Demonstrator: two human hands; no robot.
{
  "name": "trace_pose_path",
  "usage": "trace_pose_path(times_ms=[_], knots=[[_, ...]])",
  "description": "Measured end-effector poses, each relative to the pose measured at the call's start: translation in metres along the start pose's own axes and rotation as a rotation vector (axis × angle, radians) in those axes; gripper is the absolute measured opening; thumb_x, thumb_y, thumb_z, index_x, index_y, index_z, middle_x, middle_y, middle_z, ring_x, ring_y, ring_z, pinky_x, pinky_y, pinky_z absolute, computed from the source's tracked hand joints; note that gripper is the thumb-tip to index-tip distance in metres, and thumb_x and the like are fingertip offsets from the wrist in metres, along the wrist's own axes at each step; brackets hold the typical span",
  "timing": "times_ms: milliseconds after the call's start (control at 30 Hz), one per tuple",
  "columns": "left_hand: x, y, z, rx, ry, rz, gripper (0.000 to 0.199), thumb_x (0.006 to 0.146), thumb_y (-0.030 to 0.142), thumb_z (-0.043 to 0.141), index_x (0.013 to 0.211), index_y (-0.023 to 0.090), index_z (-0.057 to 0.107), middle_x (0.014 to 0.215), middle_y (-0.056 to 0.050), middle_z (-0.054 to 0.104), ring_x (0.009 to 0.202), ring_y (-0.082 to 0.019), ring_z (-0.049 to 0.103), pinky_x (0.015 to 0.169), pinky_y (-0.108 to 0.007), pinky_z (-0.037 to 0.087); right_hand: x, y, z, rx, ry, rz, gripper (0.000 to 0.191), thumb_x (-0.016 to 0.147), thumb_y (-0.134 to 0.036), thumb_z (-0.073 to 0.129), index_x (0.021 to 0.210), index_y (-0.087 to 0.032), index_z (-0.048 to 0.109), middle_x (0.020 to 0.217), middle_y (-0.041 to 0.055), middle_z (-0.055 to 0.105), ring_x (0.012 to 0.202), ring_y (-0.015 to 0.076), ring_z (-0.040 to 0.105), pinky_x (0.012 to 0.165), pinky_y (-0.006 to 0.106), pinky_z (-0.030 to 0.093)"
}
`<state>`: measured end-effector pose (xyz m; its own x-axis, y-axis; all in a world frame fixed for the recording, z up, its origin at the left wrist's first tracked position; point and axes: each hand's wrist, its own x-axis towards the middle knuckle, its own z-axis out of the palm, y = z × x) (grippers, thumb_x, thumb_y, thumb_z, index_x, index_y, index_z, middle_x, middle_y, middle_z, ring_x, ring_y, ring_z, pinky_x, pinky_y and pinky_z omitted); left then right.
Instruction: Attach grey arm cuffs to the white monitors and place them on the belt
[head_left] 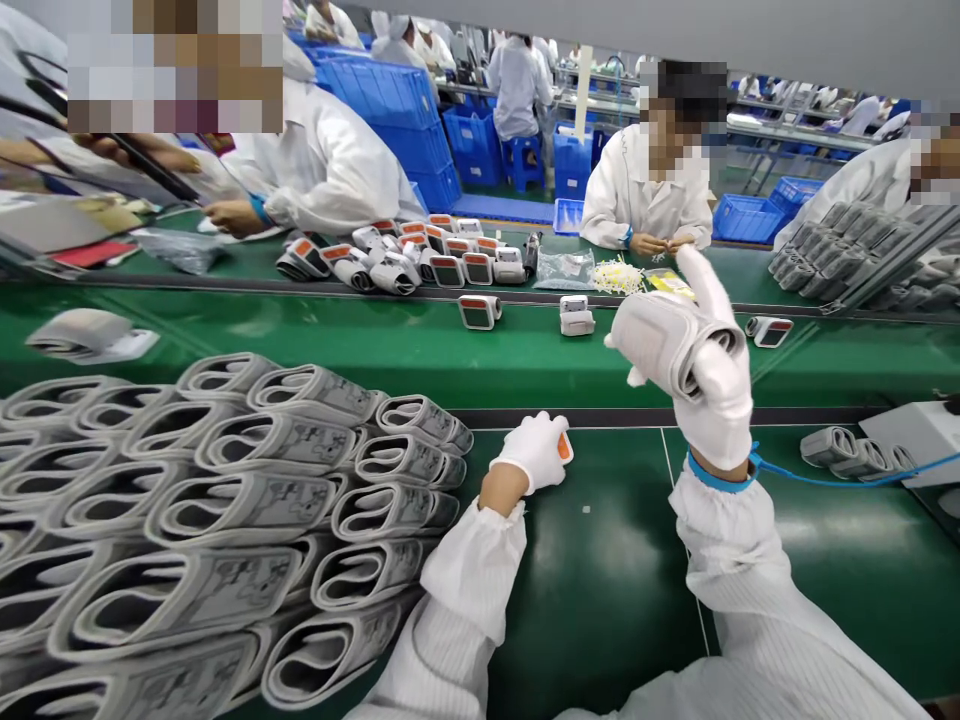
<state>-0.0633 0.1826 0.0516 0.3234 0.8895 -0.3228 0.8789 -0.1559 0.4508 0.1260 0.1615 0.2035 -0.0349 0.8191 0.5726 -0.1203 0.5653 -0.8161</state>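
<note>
My left hand (531, 452), in a white glove, is closed on a small white device with an orange panel (565, 447), low over the green tabletop. The glove hides most of the device. Raised to the right, my right hand (716, 370) wears a white glove and a blue wrist strap. It grips a rolled grey cuff (652, 335), with the thumb at the roll's open end and one finger pointing up. Left of my left hand lie rows of rolled grey cuffs (277, 440).
A green conveyor belt (360, 335) crosses ahead, carrying a white device (480, 312) and others. Beyond it are piled devices (405, 255) and co-workers in white coats. Several rolled cuffs (851, 452) and a white box (919, 440) stand at right; a blue cord (847, 480) trails there.
</note>
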Motion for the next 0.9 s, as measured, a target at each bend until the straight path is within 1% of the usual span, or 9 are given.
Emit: trace_pose_path(times_ms=[100,200,300,367,433,533,600,733,900], knots=[[0.002,0.002,0.001,-0.187,0.051,0.016,0.057,0.060,0.014,0.073,0.116,0.017,0.060,0.095,-0.009,0.063,0.091,-0.031,0.066,0.087,-0.050,0.052,0.007,0.007,-0.001,0.109,0.049,0.046,0.057,0.091,-0.061,0.056,0.140,-0.031,0.056,0.140,0.0065,0.063,0.132,0.0358,0.060,0.088,0.047,0.066],[-0.004,0.009,-0.007,-0.420,0.103,0.075,0.062,0.079,0.027,0.061,0.137,0.020,0.043,0.091,-0.003,0.061,0.072,-0.018,0.062,0.072,-0.036,0.054,0.015,0.016,-0.005,0.066,0.124,0.082,0.042,0.092,-0.061,0.049,0.122,-0.035,0.064,0.137,0.0036,0.064,0.128,0.0317,0.061,0.085,0.043,0.066],[-0.020,0.023,-0.027,-1.017,0.184,0.224,0.069,0.083,0.038,0.056,0.146,0.021,0.032,0.098,-0.001,0.058,0.060,-0.012,0.055,0.058,-0.030,0.051,0.019,0.024,-0.005,0.022,0.143,0.100,0.039,0.093,-0.063,0.048,0.116,-0.035,0.061,0.133,0.0031,0.064,0.118,0.0284,0.065,0.084,0.041,0.064],[-0.032,0.036,-0.045,-1.534,0.199,0.333,0.069,0.079,0.040,0.065,0.141,0.021,0.042,0.102,-0.003,0.060,0.065,-0.013,0.059,0.055,-0.029,0.049,0.019,0.028,0.000,0.031,0.085,0.103,0.039,0.092,-0.061,0.055,0.117,-0.032,0.056,0.132,0.0044,0.063,0.115,0.0256,0.065,0.090,0.040,0.062],[-0.042,0.049,-0.060,-1.801,0.201,0.382,0.055,0.077,0.037,0.070,0.127,0.021,0.054,0.103,-0.005,0.064,0.075,-0.018,0.066,0.053,-0.028,0.050,0.017,0.032,0.008,0.043,-0.004,0.099,0.046,0.085,-0.058,0.068,0.117,-0.028,0.052,0.128,0.0061,0.062,0.117,0.0244,0.064,0.096,0.039,0.059],[-0.048,0.064,-0.075,-1.904,0.340,0.421,0.023,0.077,0.028,0.070,0.096,0.024,0.058,0.100,-0.001,0.067,0.079,-0.020,0.069,0.052,-0.028,0.054,0.013,0.041,0.022,-0.027,-0.099,0.107,0.060,0.072,-0.047,0.082,0.115,-0.026,0.046,0.127,0.0063,0.060,0.118,0.0242,0.063,0.096,0.038,0.057],[-0.048,0.067,-0.081,-1.898,0.431,0.416,0.019,0.077,0.025,0.071,0.090,0.023,0.058,0.100,0.002,0.069,0.080,-0.018,0.070,0.057,-0.028,0.058,0.010,0.046,0.028,-0.131,-0.126,0.117,0.066,0.069,-0.040,0.084,0.119,-0.026,0.043,0.133,0.0075,0.057,0.120,0.0245,0.062,0.093,0.038,0.057],[-0.052,0.057,-0.087,-1.747,0.420,0.368,0.034,0.077,0.028,0.075,0.108,0.021,0.064,0.110,-0.003,0.070,0.090,-0.018,0.070,0.068,-0.026,0.059,0.007,0.047,0.025,-0.359,-0.276,0.048,0.092,0.069,-0.030,0.087,0.144,-0.028,0.033,0.142,0.0101,0.054,0.130,0.0264,0.056,0.098,0.040,0.054],[-0.063,0.045,-0.083,-1.585,0.435,0.236,0.063,0.077,0.031,0.078,0.135,0.020,0.057,0.108,-0.004,0.066,0.097,-0.020,0.068,0.073,-0.025,0.059,0.009,0.035,0.020,-0.606,-0.470,-0.041,0.067,0.074,-0.027,0.084,0.134,-0.027,0.053,0.136,0.0077,0.059,0.128,0.0275,0.056,0.110,0.045,0.046]])
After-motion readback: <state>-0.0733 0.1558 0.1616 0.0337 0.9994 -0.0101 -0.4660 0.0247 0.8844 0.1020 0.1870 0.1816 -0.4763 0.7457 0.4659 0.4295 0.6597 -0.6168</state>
